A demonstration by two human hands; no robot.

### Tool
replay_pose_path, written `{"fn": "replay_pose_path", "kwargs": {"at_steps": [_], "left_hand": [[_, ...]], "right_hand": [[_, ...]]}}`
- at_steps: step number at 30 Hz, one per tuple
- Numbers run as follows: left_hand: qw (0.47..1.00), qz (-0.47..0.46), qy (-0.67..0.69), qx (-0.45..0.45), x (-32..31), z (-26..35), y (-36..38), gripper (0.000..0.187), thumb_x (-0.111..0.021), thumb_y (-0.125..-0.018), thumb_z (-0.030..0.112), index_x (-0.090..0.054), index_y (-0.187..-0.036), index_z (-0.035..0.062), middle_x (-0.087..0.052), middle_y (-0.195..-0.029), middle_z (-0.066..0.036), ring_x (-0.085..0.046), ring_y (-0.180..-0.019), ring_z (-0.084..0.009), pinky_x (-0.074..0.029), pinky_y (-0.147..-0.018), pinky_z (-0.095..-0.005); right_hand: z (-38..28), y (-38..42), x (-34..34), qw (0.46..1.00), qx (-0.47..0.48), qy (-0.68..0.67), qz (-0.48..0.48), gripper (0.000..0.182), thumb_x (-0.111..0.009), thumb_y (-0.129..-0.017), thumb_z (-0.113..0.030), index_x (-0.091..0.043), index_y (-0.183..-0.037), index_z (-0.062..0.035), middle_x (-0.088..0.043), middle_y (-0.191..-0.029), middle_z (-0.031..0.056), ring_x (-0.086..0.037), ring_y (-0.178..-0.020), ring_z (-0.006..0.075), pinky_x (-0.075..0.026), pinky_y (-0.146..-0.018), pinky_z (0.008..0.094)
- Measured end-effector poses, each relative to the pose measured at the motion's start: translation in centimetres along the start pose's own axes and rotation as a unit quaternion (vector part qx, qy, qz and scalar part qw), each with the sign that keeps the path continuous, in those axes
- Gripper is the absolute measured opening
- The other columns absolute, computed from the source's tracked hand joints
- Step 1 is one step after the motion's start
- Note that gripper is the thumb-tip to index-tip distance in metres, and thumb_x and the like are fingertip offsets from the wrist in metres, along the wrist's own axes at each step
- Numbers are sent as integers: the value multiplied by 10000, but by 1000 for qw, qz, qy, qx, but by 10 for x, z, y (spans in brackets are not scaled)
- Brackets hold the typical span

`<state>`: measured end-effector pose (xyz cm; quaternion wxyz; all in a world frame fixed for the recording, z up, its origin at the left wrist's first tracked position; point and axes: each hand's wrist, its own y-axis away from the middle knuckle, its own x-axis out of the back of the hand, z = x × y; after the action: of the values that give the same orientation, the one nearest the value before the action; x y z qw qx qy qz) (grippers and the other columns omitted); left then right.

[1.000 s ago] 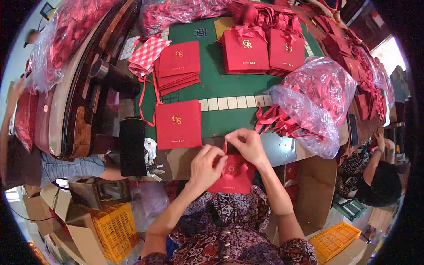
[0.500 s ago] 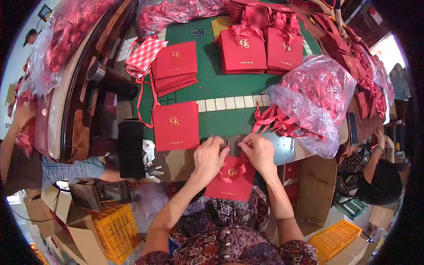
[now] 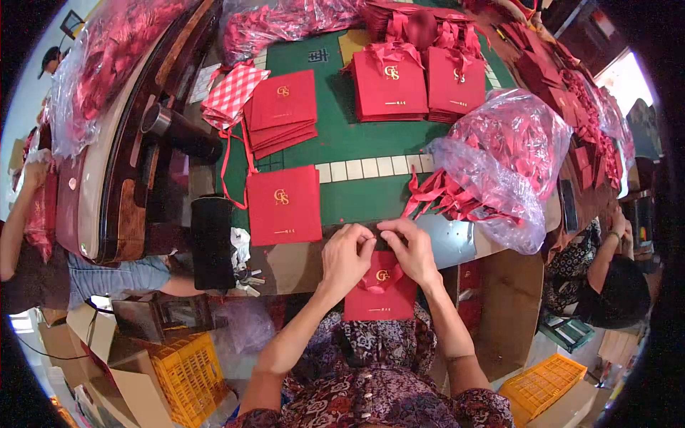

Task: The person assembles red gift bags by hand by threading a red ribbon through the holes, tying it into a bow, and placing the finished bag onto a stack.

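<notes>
A small red paper gift bag (image 3: pixel 380 307) with a gold emblem hangs upright just past the table's front edge, against my lap. Its red ribbon handle (image 3: pixel 376 287) drapes in a loop across the front. Above the bag's top edge, my left hand (image 3: pixel 345 258) pinches with thumb and index finger. Opposite it, my right hand (image 3: pixel 409 250) is closed in a similar pinch, fingertips almost meeting the left ones. A thin piece shows between the fingertips, too small to name. The fingers partly hide the bag's top edge.
A red bag stack (image 3: pixel 284 207) lies left of my hands, another stack (image 3: pixel 284 107) behind it. Handled bags (image 3: pixel 391 85) stand at the back. A plastic sack of ribbons (image 3: pixel 510 157) sits right. A black cylinder (image 3: pixel 212 242) and tumbler (image 3: pixel 178 132) are left. Co-workers sit both sides.
My two hands have come closer together, their fingertips now nearly touching. The bag has shifted slightly right and up. At far left, a co-worker's hand has moved up beside red material.
</notes>
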<state>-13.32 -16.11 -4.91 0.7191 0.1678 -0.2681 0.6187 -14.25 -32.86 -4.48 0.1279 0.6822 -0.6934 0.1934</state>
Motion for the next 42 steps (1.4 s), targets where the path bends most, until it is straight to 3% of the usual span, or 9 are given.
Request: {"fn": "replay_pose_path", "kwargs": {"at_steps": [10, 12, 16, 19, 26, 31, 36, 39, 42], "left_hand": [[999, -23, 15, -28, 6, 9, 2, 115, -754, -806, 103, -675, -878, 62, -657, -825, -77, -631, -777, -279, -502, -667, -388], [993, 24, -22, -113, 9, 7, 2, 107, -756, -802, 103, -695, -884, 73, -657, -875, -68, -616, -862, -293, -497, -713, -388], [993, -5, 117, -27, 20, 4, 17, 588, -754, -863, 208, -499, -1369, 52, -620, -1207, -194, -620, -1104, -339, -489, -960, -430], [975, -131, 173, 36, 33, -3, 29, 724, -754, -880, 223, -372, -1469, 44, -576, -1333, -228, -577, -1251, -325, -469, -1019, -408], [974, -168, 153, 25, 57, 7, 50, 717, -748, -846, 72, -369, -1454, 33, -595, -1314, -189, -592, -1221, -248, -468, -1012, -386], [968, -217, 122, 41, 77, 13, 71, 644, -691, -859, 90, -390, -1424, 23, -647, -1203, -251, -624, -1171, -390, -493, -956, -413], [960, -245, 120, 63, 94, 14, 90, 613, -698, -861, 103, -420, -1400, 18, -652, -1189, -248, -634, -1157, -384, -498, -950, -415], [972, -173, 149, 64, 101, 15, 90, 623, -749, -828, 37, -432, -1364, 14, -607, -1265, -150, -590, -1217, -216, -472, -1000, -354], [934, -63, 325, 136, 114, 12, 87, 620, -748, -787, -68, -429, -1309, 27, -554, -1273, -122, -566, -1215, -224, -459, -1032, -339]], "right_hand": [[-6, 3, 5, 999, -11, -41, -32, 120, -672, -901, -55, -699, -1001, 6, -698, -942, 145, -684, -859, 284, -538, -774, 355], [-3, 3, 7, 997, -6, -57, -44, 105, -645, -920, -49, -678, -992, 19, -690, -928, 137, -675, -853, 254, -532, -773, 340], [6, 7, 22, 982, -60, -179, -4, 111, -578, -996, -88, -654, -1015, -10, -617, -886, -17, -548, -810, 60, -472, -734, 235], [11, 7, 32, 946, -125, -297, 18, 110, -585, -1009, -117, -652, -1034, -34, -615, -905, -45, -525, -788, 35, -443, -721, 212], [11, 0, 19, 933, -142, -327, 57, 131, -591, -1018, -160, -638, -1046, -41, -550, -798, -70, -469, -680, 31, -389, -612, 203], [11, -14, 24, 936, -147, -294, 126, 142, -578, -1026, -175, -652, -1029, -54, -518, -750, -91, -441, -651, 15, -344, -579, 202], [10, -17, 21, 937, -122, -296, 136, 135, -585, -1019, -167, -660, -1019, -55, -563, -818, -93, -474, -722, 5, -372, -634, 191], [5, -17, 29, 951, -110, -276, 89, 170, -590, -1017, -158, -662, -1103, -31, -627, -890, -46, -550, -794, 36, -445, -695, 210], [2, -16, 31, 964, -92, -230, 95, 189, -580, -1017, -124, -661, -1145, -12, -659, -928, -12, -595, -847, 63, -492, -748, 227]]}}
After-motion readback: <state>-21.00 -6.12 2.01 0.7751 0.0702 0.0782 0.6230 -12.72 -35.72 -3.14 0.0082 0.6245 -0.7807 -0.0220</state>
